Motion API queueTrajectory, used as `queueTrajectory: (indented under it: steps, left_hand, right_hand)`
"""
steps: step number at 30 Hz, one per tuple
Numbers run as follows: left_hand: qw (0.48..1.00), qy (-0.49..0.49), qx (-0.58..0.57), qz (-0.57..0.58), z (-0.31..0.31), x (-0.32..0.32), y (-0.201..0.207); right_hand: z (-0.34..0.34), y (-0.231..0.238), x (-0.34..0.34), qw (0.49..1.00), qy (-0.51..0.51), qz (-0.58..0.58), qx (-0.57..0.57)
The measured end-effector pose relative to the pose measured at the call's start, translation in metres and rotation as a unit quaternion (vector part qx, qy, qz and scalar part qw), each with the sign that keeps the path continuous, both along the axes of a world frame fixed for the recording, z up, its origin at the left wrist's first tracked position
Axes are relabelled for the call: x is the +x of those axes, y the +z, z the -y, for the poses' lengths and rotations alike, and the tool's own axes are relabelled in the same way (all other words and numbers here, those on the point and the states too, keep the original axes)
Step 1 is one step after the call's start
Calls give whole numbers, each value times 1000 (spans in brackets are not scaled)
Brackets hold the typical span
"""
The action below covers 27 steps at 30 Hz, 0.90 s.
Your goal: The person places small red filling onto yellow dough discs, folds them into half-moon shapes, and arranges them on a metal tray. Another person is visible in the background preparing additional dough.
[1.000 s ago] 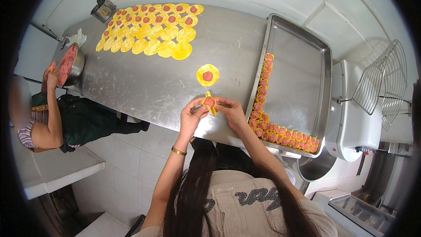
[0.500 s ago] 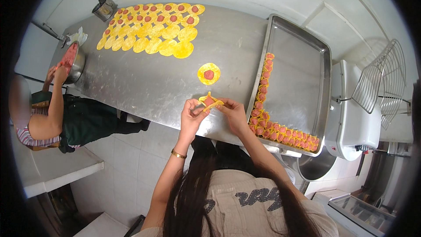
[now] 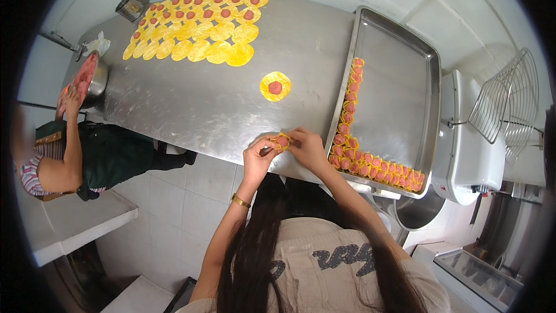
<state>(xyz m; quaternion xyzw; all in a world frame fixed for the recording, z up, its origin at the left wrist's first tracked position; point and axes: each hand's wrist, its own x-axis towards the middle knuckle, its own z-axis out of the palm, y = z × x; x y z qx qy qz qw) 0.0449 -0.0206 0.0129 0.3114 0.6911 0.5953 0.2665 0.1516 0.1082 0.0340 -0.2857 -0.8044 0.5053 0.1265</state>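
Note:
Between my two hands, above the table's near edge, is a small dumpling (image 3: 282, 141) with a yellow wrapper gathered round pink meat filling. The fingers of my left hand (image 3: 260, 153) pinch its left side, and those of my right hand (image 3: 307, 147) pinch its right side. Just beyond them lies a flat round yellow wrapper (image 3: 265, 91) with a ball of meat at its centre. To the right, a deep metal tray (image 3: 394, 98) holds rows of finished dumplings (image 3: 370, 168) along its left and near sides.
Overlapping yellow wrappers (image 3: 200, 50) cover the far left of the steel table (image 3: 191, 101), the far rows topped with meat. At left a co-worker's hand (image 3: 70, 99) reaches into a metal bowl (image 3: 99, 81) of meat. A metal jug (image 3: 131, 6), wire rack (image 3: 507, 104) and white machine (image 3: 466, 145) stand around.
The wrapper in my hands has gone from a spread, pointed shape to a tight round cup about the filling. My hands have drawn closer together. The co-worker's hand has moved in the bowl.

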Motion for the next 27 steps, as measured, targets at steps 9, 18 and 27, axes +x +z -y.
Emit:
queueTrajectory:
  steps: [9, 18, 27]
  left_hand:
    - [993, -7, -120, 15, -12, 6, 7]
    - [980, -139, -141, -29, -13, -15, 14]
    - [948, -206, -144, -193, -22, -29, 11]
  right_hand:
    - [2, 3, 6, 994, 16, 46, 94]
    - [4, 1, 8, 992, -20, 23, 126]
    - [13, 2, 6, 982, -69, 36, 172]
